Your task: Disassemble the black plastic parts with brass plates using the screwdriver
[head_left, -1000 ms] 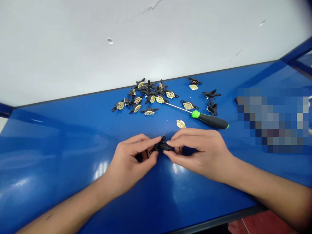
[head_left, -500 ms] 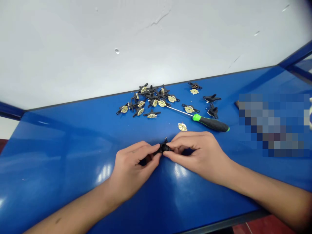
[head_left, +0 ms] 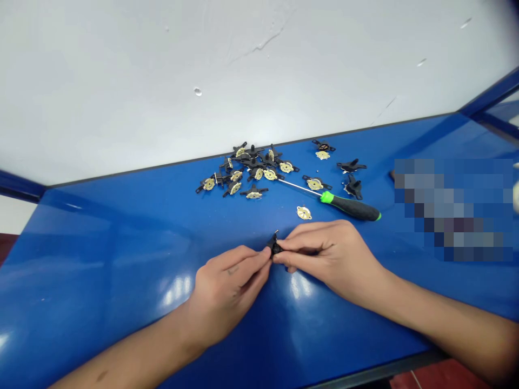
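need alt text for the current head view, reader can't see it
A person's left hand and right hand pinch a small black part over a glossy blue table. Beyond them lie a loose gold plate, a green-and-black screwdriver and a cluster of black parts, many with gold faces, before a pale wall.

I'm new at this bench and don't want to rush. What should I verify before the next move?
1. Left hand gripping the black part: ok, pinched at the fingertips.
2. Right hand on the same part: ok.
3. Held part's hidden side: cannot tell, fingers cover it.
4. Screwdriver clear of both hands: ok, lying beyond them.
5. Loose gold-coloured plate in sight: ok, on the blue table.
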